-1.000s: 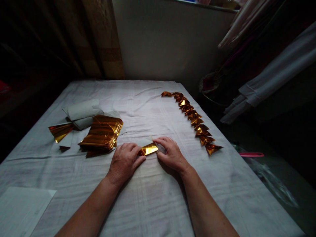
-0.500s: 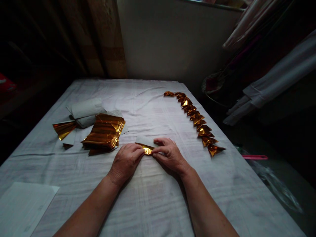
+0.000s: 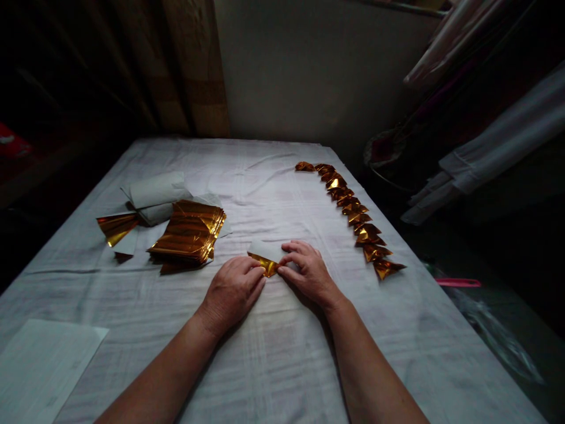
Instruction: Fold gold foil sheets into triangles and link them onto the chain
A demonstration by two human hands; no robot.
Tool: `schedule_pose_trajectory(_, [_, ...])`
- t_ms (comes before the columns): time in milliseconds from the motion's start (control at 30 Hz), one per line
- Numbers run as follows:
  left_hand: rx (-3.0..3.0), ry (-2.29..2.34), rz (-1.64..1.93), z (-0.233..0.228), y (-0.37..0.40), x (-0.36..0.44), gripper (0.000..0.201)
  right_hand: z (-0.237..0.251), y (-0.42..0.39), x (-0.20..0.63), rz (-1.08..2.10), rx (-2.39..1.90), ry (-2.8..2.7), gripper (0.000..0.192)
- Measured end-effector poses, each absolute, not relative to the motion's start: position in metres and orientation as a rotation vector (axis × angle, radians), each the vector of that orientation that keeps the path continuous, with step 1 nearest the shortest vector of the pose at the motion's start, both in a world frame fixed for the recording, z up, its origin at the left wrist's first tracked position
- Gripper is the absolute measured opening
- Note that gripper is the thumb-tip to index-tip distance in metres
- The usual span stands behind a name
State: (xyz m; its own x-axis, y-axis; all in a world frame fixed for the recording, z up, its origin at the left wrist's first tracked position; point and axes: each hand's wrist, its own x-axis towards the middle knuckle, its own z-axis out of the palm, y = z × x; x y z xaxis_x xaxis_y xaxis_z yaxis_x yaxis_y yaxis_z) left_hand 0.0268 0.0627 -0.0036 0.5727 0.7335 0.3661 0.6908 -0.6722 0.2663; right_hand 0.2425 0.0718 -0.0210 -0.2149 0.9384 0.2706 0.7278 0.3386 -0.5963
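A sheet of gold foil paper [image 3: 267, 264], partly folded and with its pale side showing at the back, lies on the cloth between my hands. My left hand [image 3: 233, 284] pinches its left part, fingers closed together. At the right end, my right hand [image 3: 306, 272] grips the edge between thumb and fingers. A stack of flat gold foil sheets [image 3: 188, 232] lies to the left of my left hand. Off to the right, a curved row of folded gold foil pieces [image 3: 368, 234] runs along the table's right side.
The table is covered with a pale checked cloth [image 3: 265, 365]. Behind the stack lie pale papers [image 3: 161, 191] and a loose gold sheet [image 3: 117, 227]. A white sheet [image 3: 48, 365] is at the near left. Beyond the right edge are a pink handle [image 3: 459, 282] and hanging clothes [image 3: 507, 129].
My left fingers have shifted slightly along the foil paper, and its gold fold between my hands looks more angled. The whole view has shifted a little.
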Motion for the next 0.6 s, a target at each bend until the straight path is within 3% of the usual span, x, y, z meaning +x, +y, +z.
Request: schedule_pose_trajectory(600, [2.747,1.216,0.382,0.011,0.054,0.029,0.031,-0.02,0.07,0.23,0.462,-1.565,-1.909,0.005])
